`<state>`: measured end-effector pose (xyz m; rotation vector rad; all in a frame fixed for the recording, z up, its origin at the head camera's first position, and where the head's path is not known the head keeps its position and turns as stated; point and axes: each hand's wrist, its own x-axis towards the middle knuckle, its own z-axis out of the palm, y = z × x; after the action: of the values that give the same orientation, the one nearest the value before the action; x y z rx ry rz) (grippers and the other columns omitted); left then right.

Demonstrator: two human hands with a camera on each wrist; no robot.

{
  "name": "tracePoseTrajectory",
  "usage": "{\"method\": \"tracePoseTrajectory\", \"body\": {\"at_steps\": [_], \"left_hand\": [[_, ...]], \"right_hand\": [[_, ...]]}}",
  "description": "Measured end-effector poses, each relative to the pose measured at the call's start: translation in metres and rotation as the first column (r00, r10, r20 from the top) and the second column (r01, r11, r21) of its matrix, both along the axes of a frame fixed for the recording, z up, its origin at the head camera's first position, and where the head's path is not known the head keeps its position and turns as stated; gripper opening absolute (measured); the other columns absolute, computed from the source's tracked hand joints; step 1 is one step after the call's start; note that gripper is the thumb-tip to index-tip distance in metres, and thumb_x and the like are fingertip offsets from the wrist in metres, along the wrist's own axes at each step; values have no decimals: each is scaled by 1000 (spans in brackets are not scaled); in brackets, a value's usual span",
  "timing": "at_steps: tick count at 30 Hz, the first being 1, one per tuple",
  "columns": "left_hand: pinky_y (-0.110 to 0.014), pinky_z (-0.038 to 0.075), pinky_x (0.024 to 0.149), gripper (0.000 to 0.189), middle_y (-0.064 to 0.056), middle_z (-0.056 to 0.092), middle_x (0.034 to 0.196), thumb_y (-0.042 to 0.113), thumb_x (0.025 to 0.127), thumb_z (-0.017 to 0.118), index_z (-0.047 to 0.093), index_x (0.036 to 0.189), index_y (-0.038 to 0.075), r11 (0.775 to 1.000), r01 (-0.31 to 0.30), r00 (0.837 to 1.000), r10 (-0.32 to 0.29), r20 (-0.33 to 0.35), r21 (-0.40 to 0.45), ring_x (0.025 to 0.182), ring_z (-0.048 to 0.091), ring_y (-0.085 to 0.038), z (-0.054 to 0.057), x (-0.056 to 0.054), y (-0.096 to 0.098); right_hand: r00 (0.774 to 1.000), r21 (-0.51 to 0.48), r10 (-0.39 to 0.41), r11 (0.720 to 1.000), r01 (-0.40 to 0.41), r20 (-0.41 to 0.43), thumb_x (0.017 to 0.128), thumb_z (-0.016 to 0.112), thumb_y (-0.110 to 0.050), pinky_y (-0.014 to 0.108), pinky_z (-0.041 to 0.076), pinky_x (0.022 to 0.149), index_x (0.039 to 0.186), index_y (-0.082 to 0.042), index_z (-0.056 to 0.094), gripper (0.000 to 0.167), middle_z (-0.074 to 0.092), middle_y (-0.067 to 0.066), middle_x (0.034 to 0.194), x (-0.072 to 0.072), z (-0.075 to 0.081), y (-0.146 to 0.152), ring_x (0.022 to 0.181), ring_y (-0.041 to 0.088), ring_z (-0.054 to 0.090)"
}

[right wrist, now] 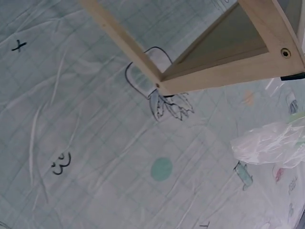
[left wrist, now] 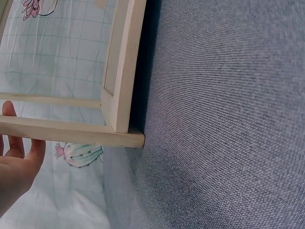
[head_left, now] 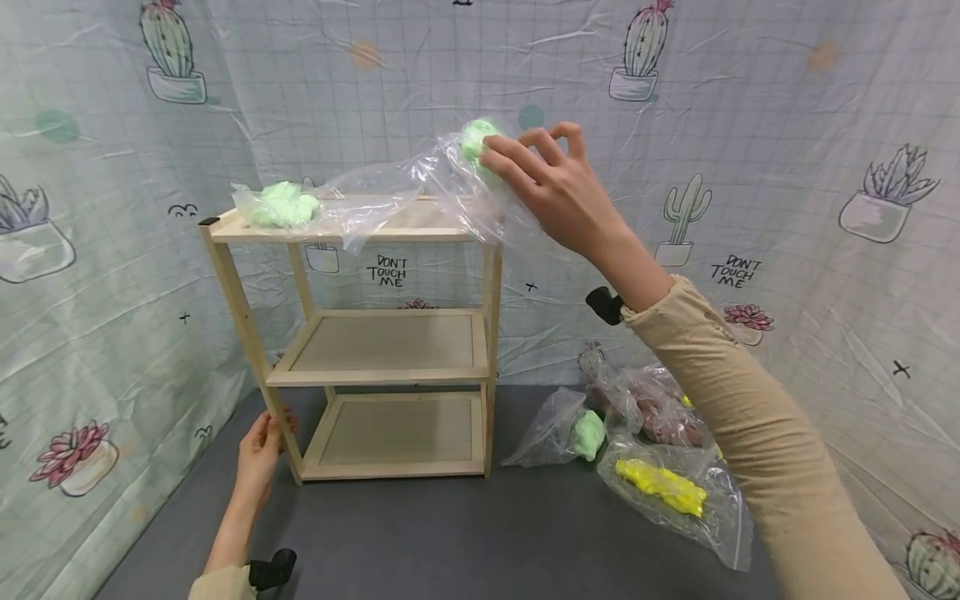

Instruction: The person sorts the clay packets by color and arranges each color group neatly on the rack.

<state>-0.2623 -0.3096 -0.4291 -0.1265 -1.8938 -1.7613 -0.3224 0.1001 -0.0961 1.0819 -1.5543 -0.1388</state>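
A small three-tier wooden shelf (head_left: 378, 377) stands on the dark tabletop. Low on its front left post (left wrist: 71, 132), my left hand (head_left: 261, 446) grips the wood, thumb on one side and fingers on the other. Above the top tier's right end, my right hand (head_left: 551, 179) pinches a clear plastic bag (head_left: 457, 171) with a light green lump (head_left: 477, 140) in it. On the top tier's left end lies another light green lump (head_left: 283, 205) in clear plastic. Whether the two plastics join I cannot tell. The right wrist view shows plastic (right wrist: 267, 143), not the fingers.
Right of the shelf lie clear bags: one with a green lump (head_left: 589, 435), one with a yellow lump (head_left: 663, 486), one with brownish pieces (head_left: 667, 412). A cactus-printed curtain (head_left: 480, 67) surrounds the dark, cloth-like tabletop (left wrist: 228, 124).
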Motion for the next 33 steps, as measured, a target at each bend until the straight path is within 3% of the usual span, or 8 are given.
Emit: {"method": "tracePoseTrajectory", "body": {"at_steps": [6, 11, 16, 20, 27, 33], "left_hand": [[-9, 42, 68, 28, 18, 62, 84, 19, 94, 36, 51, 111, 2, 1000, 0, 1000, 0, 1, -9, 80, 57, 6, 0, 0, -1], [-9, 42, 68, 33, 19, 61, 84, 20, 95, 35, 48, 113, -4, 1000, 0, 1000, 0, 5, -19, 81, 57, 7, 2, 1, -1], [-9, 41, 68, 34, 20, 61, 83, 20, 95, 36, 46, 113, -7, 1000, -12, 1000, 12, 15, -23, 80, 57, 7, 3, 2, 0], [-9, 42, 68, 35, 20, 61, 83, 20, 95, 36, 46, 114, -8, 999, -25, 999, 25, 29, -22, 80, 57, 8, 4, 2, 3], [-9, 42, 68, 34, 20, 61, 82, 20, 95, 36, 47, 113, -6, 999, -42, 998, 43, 34, -18, 80, 56, 8, 2, 3, 4], [-8, 41, 68, 33, 20, 60, 82, 20, 94, 36, 48, 113, -3, 999, -42, 998, 43, 38, -21, 80, 56, 8, 1, 2, 3]], "right_hand": [[999, -12, 1, 1000, -1, 39, 94, 36, -4, 46, 28, 86, 115, -13, 46, 25, 49, 9, 127, -3, 13, -29, 102, 26, 47], [997, -19, -7, 1000, 8, 83, 94, 39, -9, 44, 28, 87, 113, -18, 48, 23, 49, 12, 119, -8, 18, -49, 103, 26, 46], [991, 16, -46, 999, 44, 129, 93, 44, -18, 41, 30, 86, 110, -24, 50, 19, 48, 10, 107, -15, 14, -68, 101, 25, 45], [979, 94, -103, 992, 87, 178, 92, 47, -20, 38, 34, 82, 111, -25, 51, 20, 48, 9, 107, -16, 9, -75, 101, 24, 44], [966, 207, -113, 976, 64, 233, 89, 53, -17, 32, 37, 75, 115, -25, 52, 27, 50, 6, 106, -13, 1, -76, 98, 22, 49], [949, 210, -106, 977, 43, 296, 88, 53, -8, 30, 37, 74, 116, -27, 53, 33, 58, 0, 105, -8, -3, -70, 98, 20, 51]]}}
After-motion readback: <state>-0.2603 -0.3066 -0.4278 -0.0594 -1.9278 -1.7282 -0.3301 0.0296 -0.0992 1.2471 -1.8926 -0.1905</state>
